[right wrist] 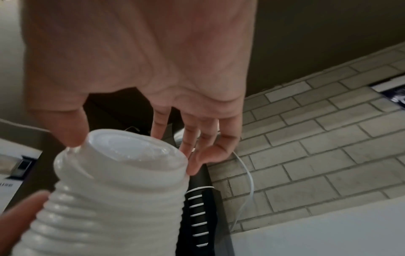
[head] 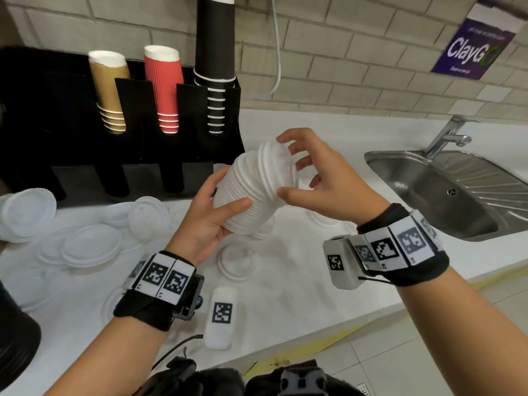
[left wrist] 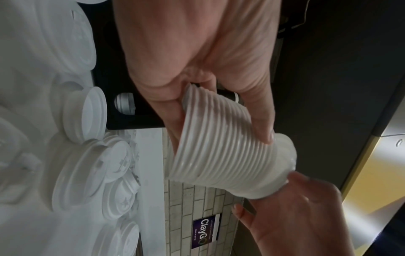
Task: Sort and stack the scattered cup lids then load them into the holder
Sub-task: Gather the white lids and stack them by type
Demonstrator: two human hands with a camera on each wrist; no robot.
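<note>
The left hand [head: 210,212] grips a tall stack of lids [head: 251,190] above the counter [head: 300,281], and the right hand [head: 317,178] pinches its top rim, seating a lid. Stacking seems underway; loose lids [head: 88,245] need gathering before loading the holder [head: 85,155].

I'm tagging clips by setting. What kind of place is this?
Probably a café or office pantry drinks counter. A black cup holder stocked with stacked paper cups stands against a tiled wall, loose white lids lie on the white counter, and a steel sink sits alongside.
</note>
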